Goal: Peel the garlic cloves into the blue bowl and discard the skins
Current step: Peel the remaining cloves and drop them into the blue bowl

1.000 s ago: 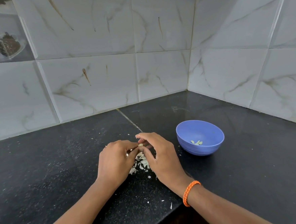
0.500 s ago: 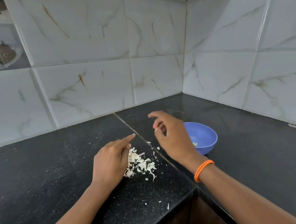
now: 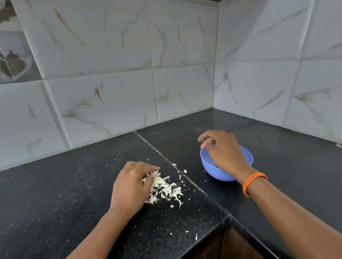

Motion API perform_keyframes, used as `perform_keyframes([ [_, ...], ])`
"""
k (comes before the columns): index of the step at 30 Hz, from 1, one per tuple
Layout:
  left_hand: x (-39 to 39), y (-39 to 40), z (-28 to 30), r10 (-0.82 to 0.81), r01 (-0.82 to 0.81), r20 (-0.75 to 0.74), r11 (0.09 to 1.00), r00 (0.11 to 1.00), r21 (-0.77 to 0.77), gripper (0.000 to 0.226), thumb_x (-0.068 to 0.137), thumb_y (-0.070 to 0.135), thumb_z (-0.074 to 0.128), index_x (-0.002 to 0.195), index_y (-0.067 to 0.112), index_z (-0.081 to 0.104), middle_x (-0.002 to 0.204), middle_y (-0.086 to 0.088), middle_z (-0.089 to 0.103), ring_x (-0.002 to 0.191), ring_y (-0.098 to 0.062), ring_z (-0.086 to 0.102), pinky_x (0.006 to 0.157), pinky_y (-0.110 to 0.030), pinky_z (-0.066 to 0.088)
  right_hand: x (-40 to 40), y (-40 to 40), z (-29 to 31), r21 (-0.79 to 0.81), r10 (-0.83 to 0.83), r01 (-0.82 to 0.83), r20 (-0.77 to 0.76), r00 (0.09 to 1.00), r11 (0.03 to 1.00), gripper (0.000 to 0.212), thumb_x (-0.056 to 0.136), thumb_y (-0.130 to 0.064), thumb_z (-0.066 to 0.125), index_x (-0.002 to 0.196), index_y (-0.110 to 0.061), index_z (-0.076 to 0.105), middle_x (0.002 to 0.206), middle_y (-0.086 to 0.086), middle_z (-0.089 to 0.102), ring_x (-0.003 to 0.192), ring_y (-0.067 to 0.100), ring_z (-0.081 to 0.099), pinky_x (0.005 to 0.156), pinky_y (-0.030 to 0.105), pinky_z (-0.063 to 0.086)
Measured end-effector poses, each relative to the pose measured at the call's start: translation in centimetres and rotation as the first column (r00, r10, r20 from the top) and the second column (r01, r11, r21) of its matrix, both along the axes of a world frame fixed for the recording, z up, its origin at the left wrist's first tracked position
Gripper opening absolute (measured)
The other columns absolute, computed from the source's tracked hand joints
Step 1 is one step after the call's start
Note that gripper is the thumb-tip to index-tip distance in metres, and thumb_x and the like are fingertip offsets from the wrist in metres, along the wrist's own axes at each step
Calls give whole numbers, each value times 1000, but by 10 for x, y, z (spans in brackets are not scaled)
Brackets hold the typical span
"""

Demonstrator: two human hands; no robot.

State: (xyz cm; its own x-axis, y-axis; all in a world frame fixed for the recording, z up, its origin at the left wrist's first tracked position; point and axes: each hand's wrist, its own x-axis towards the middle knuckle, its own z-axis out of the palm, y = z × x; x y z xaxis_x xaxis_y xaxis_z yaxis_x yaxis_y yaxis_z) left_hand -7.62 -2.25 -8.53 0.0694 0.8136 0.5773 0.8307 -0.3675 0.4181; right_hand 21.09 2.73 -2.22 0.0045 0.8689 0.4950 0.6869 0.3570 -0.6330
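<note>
Blue bowl sits on the black counter, the right hand above it with fingers loosely curled; whether they pinch anything cannot be told. Left hand, fingers relaxed, touches the garlic skins just left of the bowl.

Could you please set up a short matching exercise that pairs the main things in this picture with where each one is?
Things:
1. right hand
2. left hand
3. blue bowl
4. orange wristband

Places:
A. on the right wrist
B. on the pile of garlic skins
C. on the counter, right of the skins
D. over the bowl

Pairs: 1-D, 2-B, 3-C, 4-A
</note>
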Motion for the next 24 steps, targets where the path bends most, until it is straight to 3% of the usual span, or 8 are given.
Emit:
perform_keyframes([
  [3,-9,4,-1,-47,47,5,998,999,-32,16,100,37,75,113,44,81,114,29,73,124,-3,55,93,-32,49,-14,-12,1,43,145,-147,47,988,988,28,100,-8,59,105,-27,79,90,-14,69,80,1,63,75,21,48],
  [7,-16,9,-3,-41,38,-46,997,998,-64,13,98,38,77,108,44,81,109,31,71,122,-8,54,100,-43,43,-43,-31,-1,-133,435,-420,124,892,898,13,102,-26,68,102,-28,80,92,-9,67,77,2,59,72,18,47],
  [10,-15,7,-1,26,-30,-70,998,997,-62,13,94,36,79,104,45,81,97,27,69,110,-9,49,95,-38,35,-63,-36,-16,-160,414,-385,226,882,909,16,101,-33,67,97,-30,82,93,-11,66,81,8,63,75,33,53],
  [15,-15,5,-2,64,-69,-78,995,995,-68,5,94,37,79,93,41,78,94,24,67,105,-11,46,95,-36,32,-91,-33,-26,-151,297,-258,372,879,954,13,101,-30,66,101,-32,80,99,-12,61,83,11,61,69,32,45],
  [19,-15,5,-2,67,-72,-80,995,995,-64,8,93,32,75,88,39,75,95,24,68,106,-10,45,96,-36,34,-106,-29,-29,-171,257,-199,468,845,965,12,102,-34,66,105,-29,77,100,-12,51,93,16,56,74,33,39],
  [21,-14,6,-3,61,-66,-74,996,995,-62,14,94,28,72,88,39,76,97,25,69,108,-8,45,94,-34,30,-111,-27,-31,-176,252,-188,489,835,966,11,101,-35,68,104,-28,76,101,-11,52,99,18,60,74,34,40],
  [24,-14,6,-4,64,-68,-74,996,995,-50,17,95,25,72,89,39,78,98,25,69,109,-8,45,94,-33,28,-115,-24,-32,-186,253,-183,489,835,965,7,99,-30,69,97,-25,72,101,-10,54,94,18,59,72,34,41],
])
